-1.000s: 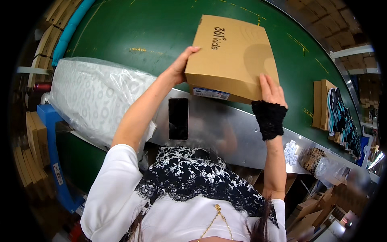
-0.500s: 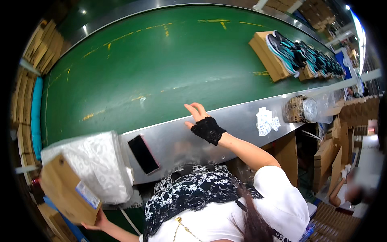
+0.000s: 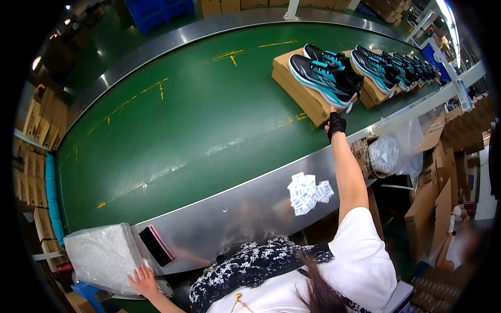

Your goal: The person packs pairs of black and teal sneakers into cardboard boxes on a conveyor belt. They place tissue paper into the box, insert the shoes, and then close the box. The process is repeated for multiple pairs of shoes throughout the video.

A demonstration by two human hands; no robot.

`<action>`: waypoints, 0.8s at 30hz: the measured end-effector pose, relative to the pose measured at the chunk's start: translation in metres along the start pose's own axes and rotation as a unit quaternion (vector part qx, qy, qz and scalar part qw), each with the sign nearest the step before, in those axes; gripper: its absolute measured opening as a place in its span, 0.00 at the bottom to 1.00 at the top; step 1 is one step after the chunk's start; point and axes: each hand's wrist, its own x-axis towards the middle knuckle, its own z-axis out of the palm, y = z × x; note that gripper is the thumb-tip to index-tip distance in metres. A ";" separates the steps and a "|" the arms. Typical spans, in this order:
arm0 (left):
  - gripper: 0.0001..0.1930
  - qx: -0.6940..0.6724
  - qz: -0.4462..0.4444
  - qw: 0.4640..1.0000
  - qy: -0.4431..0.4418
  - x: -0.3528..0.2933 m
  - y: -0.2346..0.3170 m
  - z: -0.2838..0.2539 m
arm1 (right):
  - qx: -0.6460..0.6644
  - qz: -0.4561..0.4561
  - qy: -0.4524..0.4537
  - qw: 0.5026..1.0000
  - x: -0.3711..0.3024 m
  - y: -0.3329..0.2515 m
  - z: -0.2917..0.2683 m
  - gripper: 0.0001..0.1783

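My right hand, in a black fingerless lace glove, reaches across to the near end of a brown shoebox. Its thumb and fingers close on the box's near edge, partly hidden at the shoe heels. A pair of black and teal sports shoes with white soles lies on top of that box. My left hand is bare and empty, fingers spread, beside a stack wrapped in clear plastic. A dark phone with a pink edge lies close to it on the metal ledge.
A green conveyor belt runs behind the metal ledge. Small white packets lie on the ledge, left of a plastic-lined carton. More boxes topped with shoes line up at the far right. Another person is at the right.
My right hand has moved from above the ledge to the nearest shoebox. My left hand no longer holds its brown box, which is out of sight. The view has shifted toward the right.
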 end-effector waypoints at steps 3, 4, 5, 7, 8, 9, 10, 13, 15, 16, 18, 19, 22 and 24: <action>0.33 0.136 -0.041 0.986 -0.084 -0.028 -0.039 0.037 | 0.017 0.016 -0.186 0.982 0.021 0.010 0.000 0.21; 0.33 0.187 -0.058 0.973 -0.121 -0.036 -0.057 0.058 | 0.024 0.009 -0.230 0.973 0.047 0.032 -0.008 0.22; 0.33 0.238 -0.066 0.958 -0.145 -0.043 -0.071 0.072 | -0.044 0.002 -0.245 0.968 0.028 0.049 0.007 0.24; 0.28 0.337 -0.031 0.923 -0.181 -0.061 -0.096 0.101 | -0.060 0.035 -0.282 0.957 -0.094 0.050 0.036 0.25; 0.23 0.372 -0.006 0.904 -0.210 -0.068 -0.117 0.125 | -0.019 0.016 -0.277 0.960 -0.111 0.081 0.035 0.23; 0.21 0.401 0.032 0.875 -0.270 -0.089 -0.138 0.151 | 0.028 0.079 -0.300 0.950 -0.153 0.086 0.033 0.21; 0.20 0.433 0.045 0.835 -0.338 -0.107 -0.157 0.179 | -0.019 0.130 -0.366 0.921 -0.183 0.079 0.020 0.18; 0.20 0.503 0.146 0.695 -0.493 -0.157 -0.202 0.255 | -0.132 0.110 -0.656 0.735 -0.236 0.020 -0.021 0.19; 0.23 0.484 0.321 0.594 -0.557 -0.172 -0.219 0.286 | -0.159 -0.415 -0.605 0.661 -0.241 -0.021 -0.020 0.14; 0.24 0.467 0.406 0.531 -0.579 -0.187 -0.225 0.303 | -0.093 -0.536 -0.537 0.645 -0.229 -0.037 -0.013 0.10; 0.24 0.438 0.460 0.476 -0.608 -0.206 -0.240 0.327 | -0.095 -0.714 -0.359 0.594 -0.194 -0.065 0.021 0.14; 0.22 0.441 0.456 0.469 -0.615 -0.206 -0.248 0.332 | -0.176 -0.682 -0.345 0.620 -0.185 -0.073 0.032 0.17; 0.17 0.429 0.449 0.471 -0.627 -0.208 -0.278 0.345 | -0.230 -0.655 -0.397 0.600 -0.138 -0.068 0.062 0.17; 0.14 0.440 0.505 0.441 -0.598 -0.212 -0.279 0.351 | -0.204 -0.691 -0.392 0.572 -0.127 -0.061 0.078 0.16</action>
